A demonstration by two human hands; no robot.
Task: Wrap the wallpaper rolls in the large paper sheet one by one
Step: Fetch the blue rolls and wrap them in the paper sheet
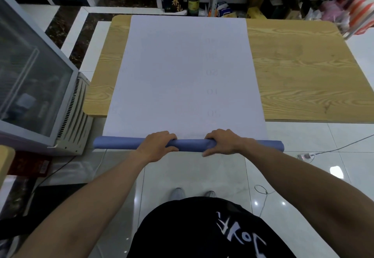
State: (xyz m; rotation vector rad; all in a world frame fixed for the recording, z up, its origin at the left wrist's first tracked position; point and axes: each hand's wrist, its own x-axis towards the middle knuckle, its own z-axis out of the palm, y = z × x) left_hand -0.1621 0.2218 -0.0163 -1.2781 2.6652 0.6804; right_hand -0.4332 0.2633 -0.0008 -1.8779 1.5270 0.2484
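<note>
A large white paper sheet lies lengthwise on the wooden table, and its near end hangs past the table's front edge. At that near end lies a long blue wallpaper roll, crosswise and off the table. My left hand grips the roll left of its middle, fingers curled over the top. My right hand grips it right of the middle in the same way. Both ends of the roll stick out beyond the sheet's width.
A glass-fronted white freezer stands close on the left. Shelves, boxes, a bottle and bags crowd the floor behind the table. A power strip with cable lies on the tiled floor at right. My feet show below.
</note>
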